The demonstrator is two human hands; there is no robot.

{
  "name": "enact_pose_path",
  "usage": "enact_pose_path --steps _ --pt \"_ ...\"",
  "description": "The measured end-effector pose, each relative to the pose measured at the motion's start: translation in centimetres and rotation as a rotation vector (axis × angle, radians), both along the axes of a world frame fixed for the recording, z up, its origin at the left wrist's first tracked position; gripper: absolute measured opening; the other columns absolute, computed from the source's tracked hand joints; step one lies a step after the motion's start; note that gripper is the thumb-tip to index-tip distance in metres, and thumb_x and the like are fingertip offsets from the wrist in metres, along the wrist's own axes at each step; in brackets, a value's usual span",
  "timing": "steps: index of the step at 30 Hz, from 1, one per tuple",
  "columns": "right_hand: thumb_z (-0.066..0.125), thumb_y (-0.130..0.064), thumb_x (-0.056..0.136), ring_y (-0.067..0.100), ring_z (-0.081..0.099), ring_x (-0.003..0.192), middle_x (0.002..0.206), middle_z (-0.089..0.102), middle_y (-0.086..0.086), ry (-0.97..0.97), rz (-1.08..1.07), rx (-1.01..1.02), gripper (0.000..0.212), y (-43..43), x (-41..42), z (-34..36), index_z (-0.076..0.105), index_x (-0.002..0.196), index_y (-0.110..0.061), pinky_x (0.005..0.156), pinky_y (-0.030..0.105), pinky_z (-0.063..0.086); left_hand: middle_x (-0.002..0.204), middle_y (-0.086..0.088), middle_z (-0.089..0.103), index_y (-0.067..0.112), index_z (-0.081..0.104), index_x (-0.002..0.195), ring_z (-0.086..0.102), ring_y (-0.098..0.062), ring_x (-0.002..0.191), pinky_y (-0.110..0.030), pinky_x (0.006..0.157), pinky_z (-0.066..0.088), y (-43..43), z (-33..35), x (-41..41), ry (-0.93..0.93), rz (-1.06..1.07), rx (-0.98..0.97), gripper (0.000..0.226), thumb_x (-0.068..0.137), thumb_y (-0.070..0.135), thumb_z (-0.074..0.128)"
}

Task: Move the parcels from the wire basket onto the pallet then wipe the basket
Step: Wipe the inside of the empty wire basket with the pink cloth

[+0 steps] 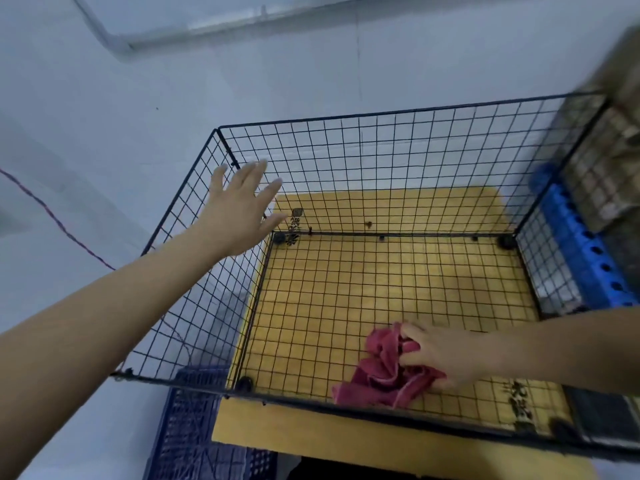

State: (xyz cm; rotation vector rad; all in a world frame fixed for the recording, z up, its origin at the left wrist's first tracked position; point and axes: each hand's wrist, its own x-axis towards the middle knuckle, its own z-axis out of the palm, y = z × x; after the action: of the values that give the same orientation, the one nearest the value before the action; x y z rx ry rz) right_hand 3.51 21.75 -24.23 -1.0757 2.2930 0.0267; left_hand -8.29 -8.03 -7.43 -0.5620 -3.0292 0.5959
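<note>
Basket [381, 140] bare inside; right hand [446, 358] gripping cloth [384, 375], left hand [242, 209] spread near left rim.

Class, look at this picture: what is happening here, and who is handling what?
A person is wiping out an empty black wire basket. The right hand presses a crumpled red cloth on the basket's mesh floor near the front edge. The left hand reaches, fingers spread, toward the basket's left wall. No parcels lie inside. The basket sits on a yellow board.
</note>
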Motion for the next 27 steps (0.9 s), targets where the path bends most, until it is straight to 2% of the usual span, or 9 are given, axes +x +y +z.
enact_pose_path --steps 2,5,8,11,14,17,20,24,27 --pt "0.058 -0.032 0.087 0.026 0.026 0.132 0.143 0.016 0.008 0.059 -0.067 -0.014 0.054 0.5 -0.6 -0.1 0.034 0.135 -0.033 0.109 0.038 0.032 0.157 -0.012 -0.008 0.021 0.006 0.150 -0.003 -0.025 0.145 -0.048 0.115 0.000 3.3 0.4 -2.3 0.018 -0.097 0.053 0.065 0.095 0.052 0.022" --pt "0.061 -0.027 0.085 0.022 0.036 0.124 0.136 0.023 0.008 0.138 -0.224 -0.006 0.049 1.4 -1.7 -0.3 0.039 0.129 -0.028 0.105 0.030 0.037 0.156 -0.013 -0.014 0.020 -0.003 0.150 -0.007 -0.028 0.145 -0.049 0.116 0.006 8.1 0.6 -5.7 0.041 -0.203 0.125 0.068 0.096 0.051 0.025" --pt "0.062 -0.024 0.085 0.021 0.040 0.118 0.138 0.021 0.008 0.208 -0.353 0.032 0.049 3.2 -3.4 -0.6 0.039 0.129 -0.026 0.097 0.026 0.041 0.157 -0.011 -0.014 0.020 -0.010 0.149 -0.009 -0.027 0.145 -0.053 0.115 0.001 11.3 0.0 -8.4 0.061 -0.248 0.135 0.071 0.096 0.053 0.024" --pt "0.057 -0.026 0.088 0.025 0.038 0.121 0.142 0.020 0.012 0.260 -0.479 0.102 0.048 5.8 -5.5 -0.7 0.035 0.131 -0.026 0.097 0.033 0.043 0.158 -0.006 -0.007 0.024 -0.013 0.148 -0.005 -0.027 0.145 -0.058 0.112 -0.001 12.7 -0.7 -10.2 0.043 -0.231 0.183 0.073 0.094 0.056 0.025" --pt "0.054 -0.031 0.090 0.028 0.038 0.121 0.139 0.021 0.013 0.292 -0.547 0.188 0.051 8.0 -7.1 -0.5 0.032 0.135 -0.027 0.096 0.038 0.045 0.157 -0.005 0.007 0.028 -0.008 0.149 0.010 -0.028 0.144 -0.065 0.108 0.004 13.0 -0.9 -10.7 0.071 -0.228 0.183 0.076 0.092 0.059 0.031" --pt "0.063 -0.029 0.084 0.034 0.034 0.124 0.140 0.019 0.014 0.343 -0.618 0.265 0.060 9.9 -9.2 -0.4 0.031 0.135 -0.026 0.093 0.042 0.047 0.156 -0.006 0.013 0.028 -0.007 0.149 0.016 -0.030 0.141 -0.066 0.108 0.007 12.9 -1.1 -11.0 0.095 -0.230 0.183 0.079 0.090 0.060 0.034" --pt "0.065 -0.025 0.082 0.035 0.030 0.128 0.143 0.018 0.015 0.390 -0.758 0.230 0.064 11.5 -11.4 0.1 0.032 0.137 -0.027 0.096 0.043 0.045 0.155 -0.006 0.014 0.028 -0.007 0.149 0.018 -0.032 0.140 -0.066 0.108 0.008 12.8 -1.0 -11.6 0.087 -0.231 0.185 0.083 0.088 0.061 0.038" --pt "0.056 -0.048 0.083 0.033 0.018 0.136 0.148 0.009 0.009 0.346 -0.893 0.069 0.065 12.5 -11.9 0.0 0.028 0.141 -0.036 0.107 0.047 0.035 0.154 -0.007 0.016 0.027 -0.005 0.149 0.021 -0.033 0.138 -0.067 0.107 0.010 13.2 -1.2 -11.8 0.091 -0.257 0.199 0.085 0.086 0.060 0.043" --pt "0.047 -0.066 0.081 0.037 0.017 0.135 0.145 0.011 0.010 0.329 -1.064 -0.018 0.068 11.4 -10.9 -2.0 0.030 0.140 -0.038 0.106 0.052 0.033 0.155 -0.008 0.014 0.026 -0.006 0.149 0.018 -0.033 0.139 -0.068 0.106 0.006 13.5 -1.5 -11.8 0.088 -0.250 0.205 0.089 0.084 0.063 0.043"
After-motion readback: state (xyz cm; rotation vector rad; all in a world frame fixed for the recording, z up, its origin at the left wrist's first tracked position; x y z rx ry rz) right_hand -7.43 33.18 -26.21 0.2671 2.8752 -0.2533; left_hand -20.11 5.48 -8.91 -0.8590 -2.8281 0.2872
